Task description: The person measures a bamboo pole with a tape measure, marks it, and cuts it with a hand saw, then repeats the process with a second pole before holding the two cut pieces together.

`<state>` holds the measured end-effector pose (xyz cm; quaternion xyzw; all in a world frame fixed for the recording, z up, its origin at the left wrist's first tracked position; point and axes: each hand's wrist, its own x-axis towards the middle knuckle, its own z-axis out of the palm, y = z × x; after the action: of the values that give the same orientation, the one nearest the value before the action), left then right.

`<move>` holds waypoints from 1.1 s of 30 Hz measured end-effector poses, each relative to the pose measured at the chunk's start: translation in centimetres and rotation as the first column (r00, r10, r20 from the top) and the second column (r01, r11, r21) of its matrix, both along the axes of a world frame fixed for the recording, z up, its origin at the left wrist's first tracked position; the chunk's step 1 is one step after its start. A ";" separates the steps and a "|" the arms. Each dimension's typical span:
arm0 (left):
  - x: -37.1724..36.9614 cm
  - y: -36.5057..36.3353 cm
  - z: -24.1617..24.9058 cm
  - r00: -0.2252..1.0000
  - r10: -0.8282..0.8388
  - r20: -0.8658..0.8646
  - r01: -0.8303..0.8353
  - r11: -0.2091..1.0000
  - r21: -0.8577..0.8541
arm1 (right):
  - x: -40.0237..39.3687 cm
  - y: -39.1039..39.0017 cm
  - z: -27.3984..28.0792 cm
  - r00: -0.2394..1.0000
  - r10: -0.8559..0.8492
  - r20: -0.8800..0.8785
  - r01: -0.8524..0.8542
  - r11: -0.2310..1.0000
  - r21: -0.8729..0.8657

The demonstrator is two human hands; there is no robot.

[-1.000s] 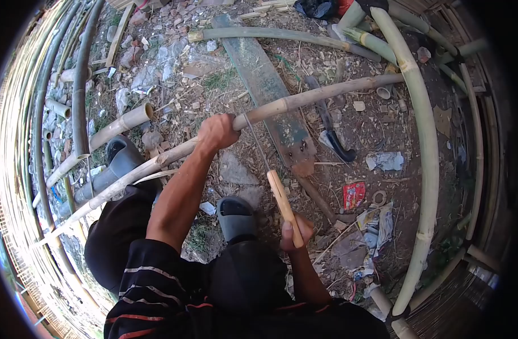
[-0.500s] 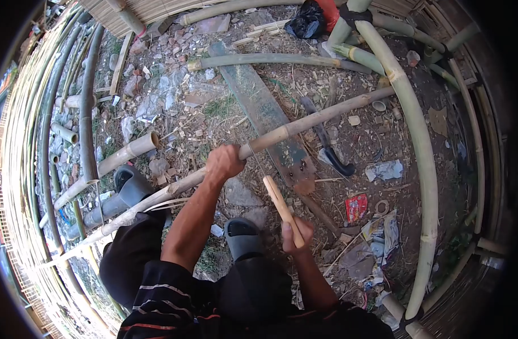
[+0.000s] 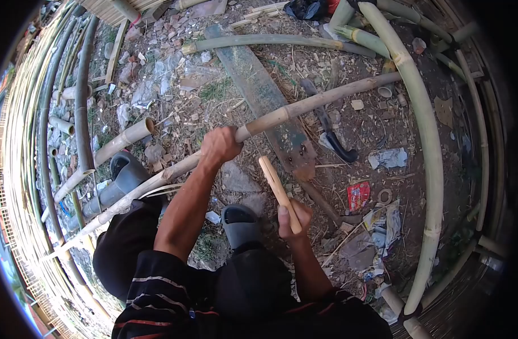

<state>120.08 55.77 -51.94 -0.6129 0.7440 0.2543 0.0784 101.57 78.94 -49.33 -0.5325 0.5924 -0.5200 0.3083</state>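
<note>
The person is wearing a black shirt. Thin white and red stripes are crossing its left sleeve and its right sleeve, and a small blue mark is showing near the left one. Black trousers are covering both knees. Grey slides with dark insides are covering the feet. The left hand and right hand are going bare.

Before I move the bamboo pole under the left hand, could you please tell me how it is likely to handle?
The bamboo pole is probably stiff, as its thick, jointed stem shows no obvious sag. Being round, it may roll if the left hand lets go. Its length could make it swing awkwardly.
</note>
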 end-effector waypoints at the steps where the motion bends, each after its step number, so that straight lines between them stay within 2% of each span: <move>1: 0.0 -0.1 -0.1 1.000 -0.002 0.009 0.002 1.000 0.003 | 1.2 -4.0 -0.2 1.000 0.009 0.025 -0.008 1.000 -0.025; 2: 0.1 -0.2 -0.2 1.000 0.000 -0.001 0.000 0.999 -0.032 | 1.9 -6.2 -0.4 0.999 0.017 0.047 -0.015 0.999 -0.048; 5: 0.5 0.3 -0.2 1.000 0.010 -0.004 -0.010 0.999 -0.052 | 1.7 -4.1 -1.3 0.996 0.010 0.094 -0.007 0.999 -0.032; 6: 1.0 0.2 -0.5 1.000 -0.008 -0.017 0.007 0.998 -0.055 | 0.5 -0.7 -1.5 0.999 0.034 0.024 -0.034 0.999 -0.002; 7: 1.2 -0.2 -1.0 0.999 -0.014 -0.045 0.011 0.998 -0.066 | 0.2 2.6 -1.4 0.998 -0.056 0.022 0.058 0.994 -0.088; 9: 0.8 0.0 -0.6 0.997 -0.010 -0.073 0.005 0.998 -0.063 | -1.9 8.7 -0.5 0.999 -0.041 -0.008 0.040 0.997 -0.065; 11: 0.2 0.8 -0.5 1.000 -0.005 -0.012 0.004 0.997 -0.075 | -1.7 10.4 -0.7 0.998 -0.064 -0.013 0.062 0.994 -0.085; 13: 0.1 0.7 -0.9 0.998 0.003 -0.056 -0.009 0.994 -0.106 | -1.2 5.8 -0.6 1.000 -0.018 -0.014 0.017 0.999 -0.044; 15: 0.1 1.0 -0.4 1.000 -0.015 -0.004 0.014 0.993 -0.121 | 1.1 -1.4 -1.2 1.000 -0.002 0.004 0.002 1.000 -0.021; 17: 0.8 -0.1 -0.4 1.000 0.028 0.001 -0.028 0.992 -0.120 | 2.6 -5.4 1.5 0.998 -0.012 0.063 0.008 0.998 0.063; 20: 0.8 0.1 0.2 0.999 -0.009 -0.040 0.008 1.000 -0.025 | 0.7 -1.1 -2.0 1.000 0.016 -0.013 -0.016 1.000 0.023; 22: 1.3 -0.7 -0.4 0.998 -0.010 -0.061 0.008 0.999 -0.039 | -1.8 5.7 -1.1 0.996 -0.028 -0.085 0.028 1.000 0.000; 23: 1.5 -0.5 -1.1 0.998 -0.013 -0.065 0.010 0.999 -0.035 | -3.1 9.6 -0.8 0.998 -0.022 -0.062 0.024 1.000 0.017; 25: 1.4 0.2 -1.4 0.998 -0.027 -0.060 0.024 0.999 -0.042 | -3.1 11.7 -0.2 1.000 -0.017 -0.021 0.018 0.999 0.051; 27: 0.8 0.2 -0.9 0.999 0.001 -0.052 -0.004 0.998 -0.061 | -1.7 7.8 0.8 0.999 -0.039 0.001 0.039 0.998 0.040; 28: 0.7 0.5 -0.4 0.999 -0.017 -0.034 0.015 0.998 -0.059 | -0.7 4.9 -0.6 0.998 -0.049 -0.028 0.049 0.999 -0.005; 30: 0.6 0.0 0.1 1.000 -0.001 -0.018 -0.001 0.997 -0.077 | 1.4 -2.6 -0.5 0.998 0.030 -0.050 -0.029 1.000 0.008; 33: 1.5 0.1 -0.5 0.999 0.033 -0.043 -0.037 0.996 -0.086 | 2.5 -5.0 0.1 0.999 0.005 0.032 -0.005 1.000 0.006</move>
<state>121.61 55.92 -52.45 -0.6232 0.7450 0.2358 0.0315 104.05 73.92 -49.22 -0.5247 0.5877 -0.5258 0.3208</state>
